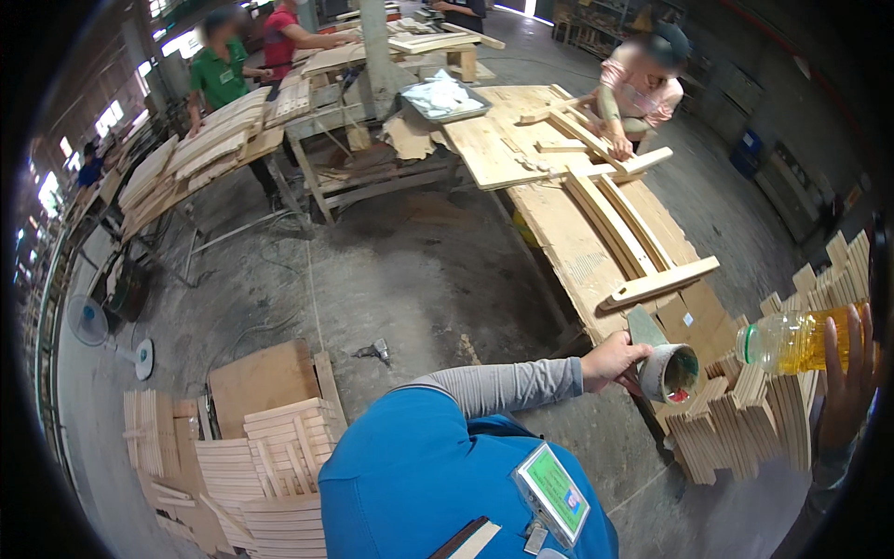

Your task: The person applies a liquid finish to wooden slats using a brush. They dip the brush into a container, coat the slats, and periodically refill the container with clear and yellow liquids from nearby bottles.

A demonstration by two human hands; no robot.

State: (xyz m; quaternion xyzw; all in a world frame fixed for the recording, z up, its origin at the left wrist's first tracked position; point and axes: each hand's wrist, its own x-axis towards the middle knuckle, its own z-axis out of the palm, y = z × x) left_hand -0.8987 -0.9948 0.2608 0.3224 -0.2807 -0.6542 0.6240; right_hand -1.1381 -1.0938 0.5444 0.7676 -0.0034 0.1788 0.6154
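Observation:
My left hand [616, 361], in a grey sleeve, reaches to the right with its fingers closed on a stained round cup [656, 374]. The cup is tilted and its mouth shows dark, green and red residue. A flat grey-green piece [643, 326] stands up beside the cup, next to my fingers. At the right edge, my right hand [846, 373] grips a clear plastic bottle [787, 342] of yellow liquid. This bottle lies almost level, its green-ringed neck pointing left toward the cup, apart from it. Whether a cap is on cannot be made out.
Wooden frame parts [619, 224] lie on a long workbench [559, 247], where a person in pink [643, 88] works. Stacked wood strips [745, 419] stand below the bottle. More strips [279, 456] lie at lower left; a power tool [374, 351] rests on the floor. Others work at far tables.

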